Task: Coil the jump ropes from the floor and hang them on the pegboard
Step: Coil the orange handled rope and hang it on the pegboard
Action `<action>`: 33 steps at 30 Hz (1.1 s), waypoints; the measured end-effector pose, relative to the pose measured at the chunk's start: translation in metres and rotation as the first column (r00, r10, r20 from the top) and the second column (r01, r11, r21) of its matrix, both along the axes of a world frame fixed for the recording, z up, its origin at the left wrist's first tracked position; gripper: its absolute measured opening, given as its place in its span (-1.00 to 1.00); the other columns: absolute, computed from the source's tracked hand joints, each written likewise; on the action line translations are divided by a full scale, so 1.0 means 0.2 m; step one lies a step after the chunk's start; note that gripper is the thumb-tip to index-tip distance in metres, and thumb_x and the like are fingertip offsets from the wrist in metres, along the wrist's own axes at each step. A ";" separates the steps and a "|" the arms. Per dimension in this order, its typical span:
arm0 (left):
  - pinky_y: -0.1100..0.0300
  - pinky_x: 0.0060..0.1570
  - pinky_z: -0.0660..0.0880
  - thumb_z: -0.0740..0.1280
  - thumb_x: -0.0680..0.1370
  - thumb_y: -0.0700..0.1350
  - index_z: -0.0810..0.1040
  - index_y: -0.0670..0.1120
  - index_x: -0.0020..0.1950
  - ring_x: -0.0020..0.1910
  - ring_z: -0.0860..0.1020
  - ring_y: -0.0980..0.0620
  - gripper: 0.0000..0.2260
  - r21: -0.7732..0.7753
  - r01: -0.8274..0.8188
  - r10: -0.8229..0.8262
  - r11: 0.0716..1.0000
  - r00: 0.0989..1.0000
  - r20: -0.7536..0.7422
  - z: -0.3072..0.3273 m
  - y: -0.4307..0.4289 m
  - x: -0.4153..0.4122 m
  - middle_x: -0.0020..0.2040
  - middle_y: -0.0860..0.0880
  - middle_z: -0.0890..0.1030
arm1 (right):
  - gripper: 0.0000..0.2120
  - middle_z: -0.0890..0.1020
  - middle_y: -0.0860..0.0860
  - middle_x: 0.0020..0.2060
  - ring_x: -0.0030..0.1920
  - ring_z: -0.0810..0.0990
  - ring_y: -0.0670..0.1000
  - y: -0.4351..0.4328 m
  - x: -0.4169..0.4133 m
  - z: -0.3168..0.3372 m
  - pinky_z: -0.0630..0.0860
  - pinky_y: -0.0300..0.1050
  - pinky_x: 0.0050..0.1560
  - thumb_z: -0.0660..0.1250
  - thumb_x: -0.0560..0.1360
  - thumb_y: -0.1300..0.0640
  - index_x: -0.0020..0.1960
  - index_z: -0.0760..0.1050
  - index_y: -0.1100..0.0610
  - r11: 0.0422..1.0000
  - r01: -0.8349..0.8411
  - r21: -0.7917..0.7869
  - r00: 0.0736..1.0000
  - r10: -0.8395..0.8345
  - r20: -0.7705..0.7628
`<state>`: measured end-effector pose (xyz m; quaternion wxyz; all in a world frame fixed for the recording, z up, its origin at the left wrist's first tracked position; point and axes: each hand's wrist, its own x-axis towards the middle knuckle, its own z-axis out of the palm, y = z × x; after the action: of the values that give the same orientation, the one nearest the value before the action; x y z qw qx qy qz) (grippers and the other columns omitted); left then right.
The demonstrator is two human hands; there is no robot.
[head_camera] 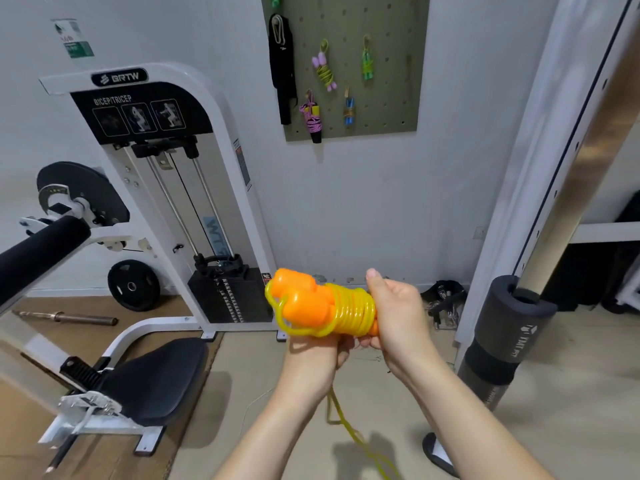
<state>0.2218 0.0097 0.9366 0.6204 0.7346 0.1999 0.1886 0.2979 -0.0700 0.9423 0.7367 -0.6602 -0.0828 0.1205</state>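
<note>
A gym, perhaps a small private one. A bicep/tricep weight-stack machine (166, 188) stands by the wall (346, 209) with a weight plate (133, 285) beside it, a barbell (65, 318) lies on the floor (571, 393), and jump ropes (325, 69) hang on a pegboard (391, 98).

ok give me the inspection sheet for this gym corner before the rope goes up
surface: beige floor, wood-look mat at left
job's things: jump rope, yellow cord wound round its orange handles, loose tail hanging to the floor; pegboard already holds four coiled ropes
clutter: bar on the floor, weight plate against the wall, black straps by the wall
grippers: left hand holds the bundle from below; right hand grips its wound end
cables: machine cable runs down to the weight stack
surroundings: biceps/triceps machine, padded post
</note>
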 end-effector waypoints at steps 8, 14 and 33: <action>0.19 -0.60 0.21 0.46 0.27 -0.01 0.44 0.01 -0.29 -0.55 0.49 -0.04 -0.79 0.804 0.228 0.044 0.549 0.953 -0.300 -0.03 -0.04 -0.07 -0.51 0.00 0.50 | -0.50 0.39 0.09 -0.57 -0.63 0.47 0.10 0.05 0.04 -0.08 0.31 -0.20 -0.61 0.11 0.65 0.03 -0.44 0.26 0.17 0.936 0.332 -0.120 0.939 -0.315 0.140; 0.28 -0.71 0.14 0.57 -0.13 -0.18 0.46 -0.07 -0.46 -0.69 0.41 -0.03 -0.62 0.941 0.311 0.146 0.132 0.933 -0.329 0.00 -0.10 -0.10 -0.62 -0.04 0.41 | -0.58 0.41 0.09 -0.53 -0.45 0.37 0.14 0.06 0.09 -0.17 0.04 -0.08 -0.32 0.08 0.60 0.10 -0.44 0.23 0.11 0.825 0.516 -0.229 0.704 -0.255 0.663; 0.37 -0.16 0.45 0.37 0.54 -0.08 0.63 0.04 -0.14 -0.24 0.57 0.29 -0.92 0.551 0.414 -0.408 0.725 0.902 -0.140 0.14 0.22 0.00 -0.29 0.17 0.63 | -0.42 0.23 -0.07 -0.59 -0.53 0.23 -0.09 -0.12 0.01 -0.06 0.25 -0.01 -0.42 0.03 0.57 -0.17 -0.51 0.17 0.15 0.910 -0.069 -0.409 0.792 0.299 0.533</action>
<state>0.2224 0.0530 0.9655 0.3984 0.9118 -0.0303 0.0942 0.3006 -0.0946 0.9301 0.5224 -0.7793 -0.3461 -0.0023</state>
